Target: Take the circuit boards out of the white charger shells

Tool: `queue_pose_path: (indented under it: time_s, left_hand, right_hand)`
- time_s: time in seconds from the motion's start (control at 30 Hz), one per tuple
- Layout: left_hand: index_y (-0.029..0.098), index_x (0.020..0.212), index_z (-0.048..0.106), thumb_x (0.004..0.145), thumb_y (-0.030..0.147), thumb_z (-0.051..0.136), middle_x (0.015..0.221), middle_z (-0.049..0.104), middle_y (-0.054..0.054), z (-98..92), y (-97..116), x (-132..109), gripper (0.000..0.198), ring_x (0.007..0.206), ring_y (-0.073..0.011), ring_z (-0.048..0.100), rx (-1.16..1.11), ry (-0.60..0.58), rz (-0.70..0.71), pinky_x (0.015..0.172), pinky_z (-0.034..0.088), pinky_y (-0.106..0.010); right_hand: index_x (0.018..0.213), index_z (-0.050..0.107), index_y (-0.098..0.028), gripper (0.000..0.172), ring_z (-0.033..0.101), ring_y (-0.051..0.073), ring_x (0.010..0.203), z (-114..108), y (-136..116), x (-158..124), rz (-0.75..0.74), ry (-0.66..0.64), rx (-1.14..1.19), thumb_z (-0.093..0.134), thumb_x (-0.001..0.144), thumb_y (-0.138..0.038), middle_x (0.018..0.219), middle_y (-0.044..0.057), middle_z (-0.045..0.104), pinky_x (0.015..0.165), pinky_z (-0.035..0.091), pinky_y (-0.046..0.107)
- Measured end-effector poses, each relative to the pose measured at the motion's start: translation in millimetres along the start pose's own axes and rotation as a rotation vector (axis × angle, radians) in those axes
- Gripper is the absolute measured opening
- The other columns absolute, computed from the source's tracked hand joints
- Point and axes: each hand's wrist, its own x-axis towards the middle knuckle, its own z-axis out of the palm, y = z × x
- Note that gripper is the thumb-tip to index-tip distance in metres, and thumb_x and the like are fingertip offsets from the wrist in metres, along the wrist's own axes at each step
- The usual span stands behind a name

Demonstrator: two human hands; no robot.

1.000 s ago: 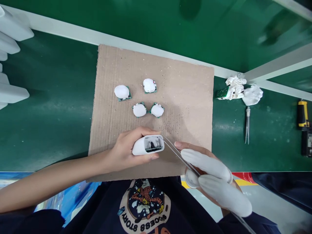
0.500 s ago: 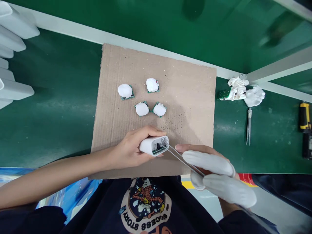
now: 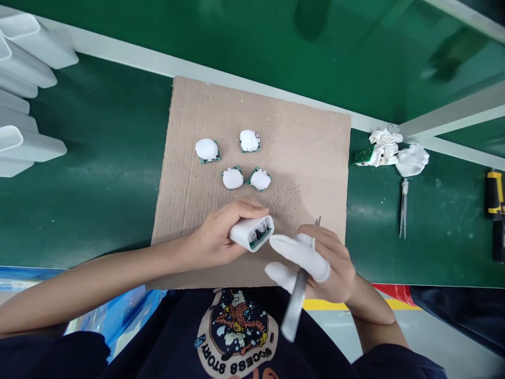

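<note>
My left hand point(image 3: 216, 234) is wrapped round a white plastic housing point(image 3: 243, 231), its open end facing right. Inside that end, the edge of a green circuit board and dark parts show. My right hand point(image 3: 325, 263), with white finger cots on some digits, holds metal tweezers point(image 3: 296, 302) tucked across it. The tweezers' tips point away from my body, and their broad end points back toward my shirt. The cot-covered fingertips are apart, just right of the housing's open end; whether they touch it I cannot tell.
A cardboard sheet point(image 3: 315, 142) lies on the green bench point(image 3: 110, 173). On it are several small circuit boards topped with white pads point(image 3: 233, 178) and dark specks. White housings point(image 3: 35, 145) are stacked at left. At right lie finger cots point(image 3: 412, 159), another pair of tweezers point(image 3: 403, 210) and a yellow-black tool point(image 3: 494, 195).
The tweezers have come out of the housing and been turned round in my right hand. The cot-covered fingers have moved left to the housing's open end. My left hand keeps its hold.
</note>
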Motion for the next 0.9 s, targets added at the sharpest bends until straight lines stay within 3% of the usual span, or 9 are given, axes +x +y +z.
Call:
queue_pose_path:
  time_s: [0.1, 0.23, 0.43, 0.6, 0.73, 0.83, 0.9]
  left_hand:
    - [0.018, 0.127, 0.049, 0.087, 0.014, 0.063, 0.107, 0.068, -0.013, 0.9, 0.5, 0.9, 0.042, 0.107, -0.0215, 0.066, 0.080, 0.004, 0.051, 0.086, 0.059, -0.033]
    - [0.018, 0.132, 0.046, 0.089, 0.013, 0.059, 0.109, 0.068, -0.014, 2.7, -0.1, -0.3, 0.046, 0.106, -0.0223, 0.066, 0.202, 0.032, 0.116, 0.084, 0.061, -0.036]
    - [0.017, 0.137, 0.045, 0.088, 0.011, 0.060, 0.112, 0.065, -0.014, 3.4, -6.2, -6.1, 0.052, 0.102, -0.0215, 0.065, 0.307, 0.110, 0.178, 0.083, 0.060, -0.035]
    - [0.018, 0.139, 0.043, 0.087, 0.007, 0.058, 0.111, 0.063, -0.013, 2.2, -3.8, -3.3, 0.055, 0.105, -0.0228, 0.064, 0.330, 0.141, 0.162, 0.085, 0.060, -0.037]
    - [0.021, 0.136, 0.044, 0.083, 0.006, 0.060, 0.109, 0.061, -0.011, 2.2, 4.2, -0.9, 0.057, 0.100, -0.0219, 0.063, 0.287, 0.163, 0.162, 0.081, 0.059, -0.034]
    - [0.019, 0.140, 0.038, 0.080, 0.010, 0.063, 0.112, 0.055, -0.012, 1.3, 8.8, -0.4, 0.066, 0.106, -0.0239, 0.059, 0.289, 0.175, 0.175, 0.084, 0.057, -0.036]
    - [0.016, 0.143, 0.034, 0.082, 0.013, 0.061, 0.115, 0.051, -0.014, 0.2, 11.4, 0.5, 0.067, 0.111, -0.0258, 0.055, 0.275, 0.155, 0.135, 0.088, 0.055, -0.039]
  right_hand:
    - [0.126, 0.056, -0.012, 0.036, 0.051, 0.015, 0.054, 14.7, -0.9, 9.8, -0.046, 0.090, 0.059, 0.062, 0.091, -0.017, 0.059, -0.002, 0.054, 0.046, 0.044, 0.028]
    - [0.123, 0.056, -0.013, 0.032, 0.055, 0.015, 0.056, 20.2, -3.1, 6.7, 0.009, 0.044, 0.093, 0.060, 0.092, -0.016, 0.063, -0.001, 0.060, 0.049, 0.047, 0.027]
    - [0.130, 0.053, -0.014, 0.039, 0.052, 0.014, 0.051, 28.1, -8.3, 5.6, 0.043, 0.081, 0.170, 0.058, 0.091, -0.013, 0.060, -0.004, 0.057, 0.047, 0.045, 0.027]
    - [0.131, 0.051, -0.019, 0.036, 0.049, 0.011, 0.046, 28.9, -9.0, 9.5, 0.156, 0.010, 0.271, 0.054, 0.094, -0.017, 0.060, -0.007, 0.054, 0.043, 0.043, 0.023]
    - [0.112, 0.061, -0.024, 0.027, 0.066, 0.013, 0.064, 19.0, -1.4, 4.7, 0.243, 0.175, 0.349, 0.067, 0.087, -0.015, 0.071, -0.004, 0.064, 0.061, 0.057, 0.025]
    - [0.099, 0.065, -0.025, 0.010, 0.068, 0.017, 0.070, 11.6, 10.4, 3.5, 0.335, 0.321, 0.392, 0.059, 0.092, -0.021, 0.075, 0.000, 0.066, 0.066, 0.060, 0.033]
    - [0.089, 0.068, -0.023, 0.016, 0.067, 0.020, 0.073, 7.8, 19.2, 7.3, 0.315, 0.465, 0.428, 0.054, 0.095, -0.029, 0.072, 0.001, 0.063, 0.068, 0.059, 0.038]
